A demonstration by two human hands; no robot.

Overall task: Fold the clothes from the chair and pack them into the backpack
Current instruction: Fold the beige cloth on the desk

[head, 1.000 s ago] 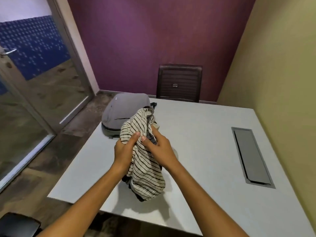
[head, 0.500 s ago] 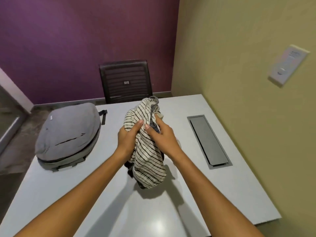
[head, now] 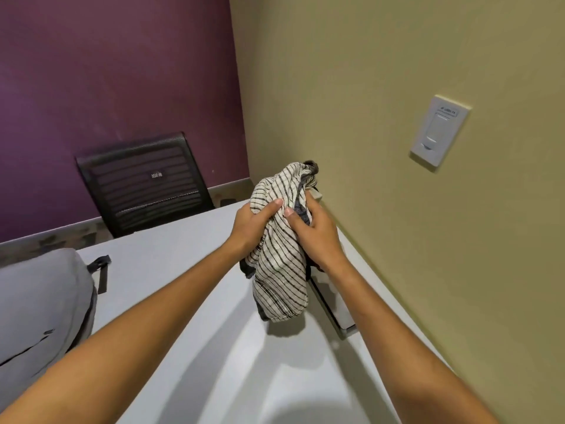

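Gripping the striped clothes bundle [head: 279, 264], left hand [head: 251, 224] and right hand [head: 316, 237].

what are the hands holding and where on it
Both hands, left hand and right hand, grip a bunched striped cloth around its middle, above the table.

The crumpled cloth garment [head: 279, 270] I hold is cream with thin dark stripes, and a darker grey fabric [head: 302, 206] shows inside its folds. The soft fabric backpack [head: 39, 313] is plain grey with a black strap. The mesh-backed chair [head: 143, 182] is black. The flat tabletop [head: 189, 270] is pale grey. One wall [head: 107, 71] is deep purple, the other [head: 382, 71] olive-yellow, with a white wall plate [head: 438, 133].
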